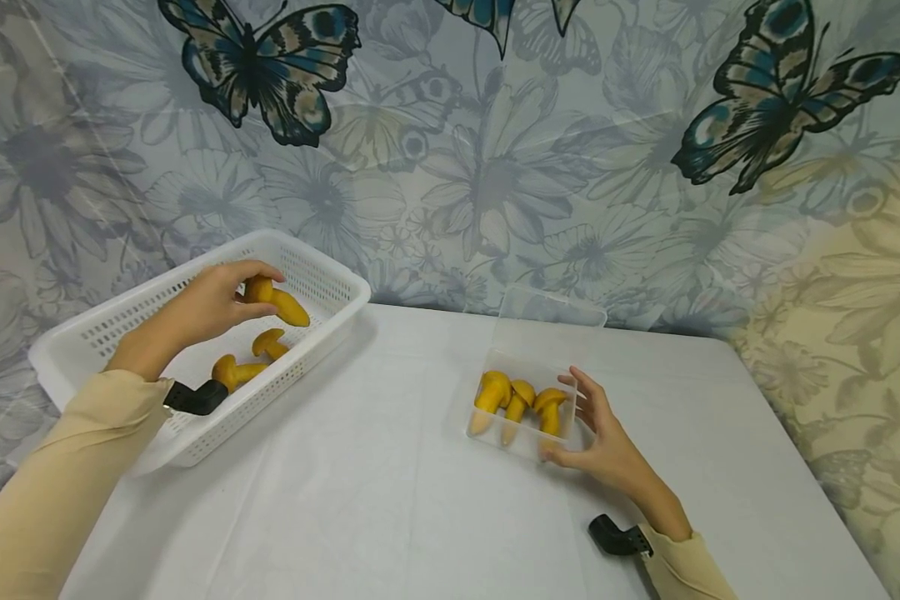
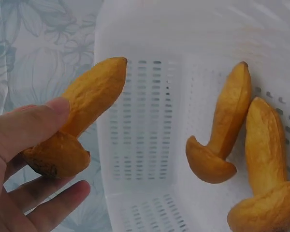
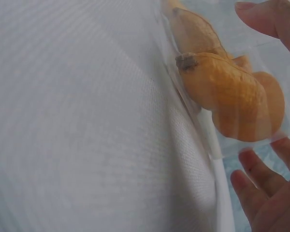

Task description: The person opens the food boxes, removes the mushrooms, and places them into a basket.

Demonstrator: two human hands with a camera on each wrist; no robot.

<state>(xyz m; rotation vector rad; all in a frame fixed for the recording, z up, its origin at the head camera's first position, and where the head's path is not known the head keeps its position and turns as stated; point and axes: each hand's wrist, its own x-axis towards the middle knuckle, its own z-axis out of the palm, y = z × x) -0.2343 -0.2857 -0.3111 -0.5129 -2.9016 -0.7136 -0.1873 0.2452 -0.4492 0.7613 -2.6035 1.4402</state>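
Note:
My left hand (image 1: pixel 202 312) pinches a yellow mushroom (image 1: pixel 290 308) between thumb and fingers, above a white basket (image 1: pixel 350 292). In the left wrist view the mushroom's tapered stem points up and away, and its cap sits among the fingers. Two more mushrooms, one (image 2: pixel 231 113) beside the other (image 2: pixel 267 145), lie on the basket floor. To the right, a clear plastic box (image 1: pixel 528 447) holds three yellow mushrooms (image 1: pixel 518 406) side by side, caps toward the back. My right hand (image 1: pixel 607 442) grips the box's right side, thumb at the near corner and fingers toward the far one.
The box's transparent lid (image 1: pixel 551 307) stands raised at its far side. A white cloth (image 1: pixel 360 508) covers the table, which meets a butterfly-patterned backdrop (image 1: pixel 487 175) behind. Each wrist carries a black camera mount, the left one (image 1: pixel 197 397) overlapping the basket's near rim in the head view.

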